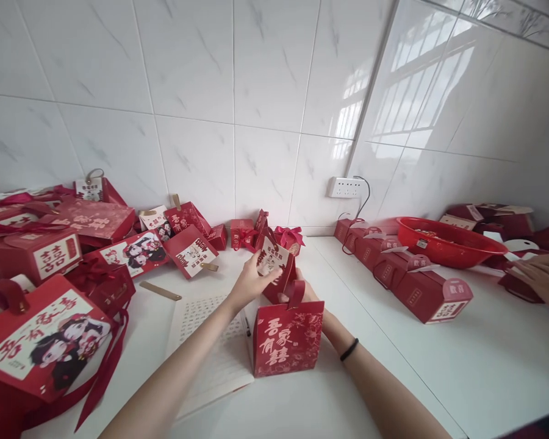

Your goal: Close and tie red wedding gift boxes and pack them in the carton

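My left hand (251, 281) is closed on the left side of a small red gift box (281, 292) with a pale printed front, thumb across the print. At the box's right edge is my right hand (307, 294), which wears a black band at the wrist; its fingers curl against the box and are partly hidden. Just in front stands a larger red gift box (289, 338) with white characters and a ribbon handle, covering the small box's lower part. An open notebook (210, 360) with handwriting lies under my left forearm, and a pen (247, 326) rests on it.
Many red gift boxes (50, 341) are heaped at the left. A tan strap (160, 290) lies near the notebook. A row of red boxes (412, 286) runs along the right, beside a red basin (452, 244). Another person's hand (542, 280) reaches in at far right.
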A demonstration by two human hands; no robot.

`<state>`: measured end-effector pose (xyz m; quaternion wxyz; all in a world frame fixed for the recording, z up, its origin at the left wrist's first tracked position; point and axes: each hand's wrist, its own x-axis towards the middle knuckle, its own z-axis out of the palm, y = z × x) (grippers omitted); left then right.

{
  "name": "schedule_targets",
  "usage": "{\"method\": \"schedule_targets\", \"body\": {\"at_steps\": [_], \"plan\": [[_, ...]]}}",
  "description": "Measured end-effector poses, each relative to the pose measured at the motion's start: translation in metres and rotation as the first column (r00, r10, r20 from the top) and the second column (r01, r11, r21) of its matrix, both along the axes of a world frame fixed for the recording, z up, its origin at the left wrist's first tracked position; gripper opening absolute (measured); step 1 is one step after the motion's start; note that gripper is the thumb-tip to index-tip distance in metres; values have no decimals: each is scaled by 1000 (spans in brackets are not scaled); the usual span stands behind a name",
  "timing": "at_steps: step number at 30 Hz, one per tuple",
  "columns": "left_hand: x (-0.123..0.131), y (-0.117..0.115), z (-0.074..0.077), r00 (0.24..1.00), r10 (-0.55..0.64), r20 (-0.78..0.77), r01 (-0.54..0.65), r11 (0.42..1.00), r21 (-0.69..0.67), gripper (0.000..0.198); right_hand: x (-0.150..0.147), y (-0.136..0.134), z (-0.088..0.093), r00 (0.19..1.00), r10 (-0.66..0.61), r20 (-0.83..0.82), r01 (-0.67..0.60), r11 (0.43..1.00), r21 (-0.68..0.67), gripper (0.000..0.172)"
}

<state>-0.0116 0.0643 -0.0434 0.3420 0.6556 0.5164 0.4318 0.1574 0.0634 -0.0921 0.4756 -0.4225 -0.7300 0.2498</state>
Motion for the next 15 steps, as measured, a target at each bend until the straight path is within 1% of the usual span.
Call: {"method": "schedule_targets", "body": {"at_steps": [2, 3, 4, 5, 6, 8, 9, 11, 12, 13, 15], "plan": [[-4, -1, 11, 997, 30, -65, -28, 999, 28, 62, 12, 5, 1, 994, -106, -12, 106, 994, 4, 42], [-6, -4, 18, 995, 25, -94, -20, 998, 51, 56, 20, 8, 0, 986, -164, -24, 164, 986, 12, 41], [-7, -8, 27, 993, -18, -113, 26, 997, 74, 50, 27, 10, -1, 977, -213, -34, 213, 977, 21, 41], [-8, -14, 36, 987, -100, -122, 111, 990, 85, 45, 34, 13, -2, 968, -247, -41, 249, 968, 29, 41], [-9, -22, 46, 970, -209, -124, 220, 972, 82, 40, 41, 15, -3, 963, -267, -40, 268, 963, 35, 42], [-11, -38, 65, 894, -428, -133, 436, 900, 30, 38, 50, 18, -5, 965, -262, -24, 263, 964, 39, 43], [-12, -47, 73, 846, -511, -152, 515, 857, -12, 40, 53, 18, -5, 969, -247, -11, 248, 968, 41, 43], [-14, -60, 83, 764, -610, -211, 604, 791, -96, 44, 55, 18, -6, 978, -208, 16, 207, 977, 45, 44], [-15, -65, 86, 736, -629, -249, 619, 775, -126, 46, 55, 17, -6, 981, -189, 30, 188, 981, 48, 45], [-16, -68, 87, 723, -629, -287, 618, 774, -140, 47, 53, 17, -7, 983, -178, 42, 176, 983, 48, 47], [-17, -70, 85, 736, -568, -367, 571, 813, -114, 46, 49, 18, -9, 979, -196, 60, 193, 980, 43, 53]]}}
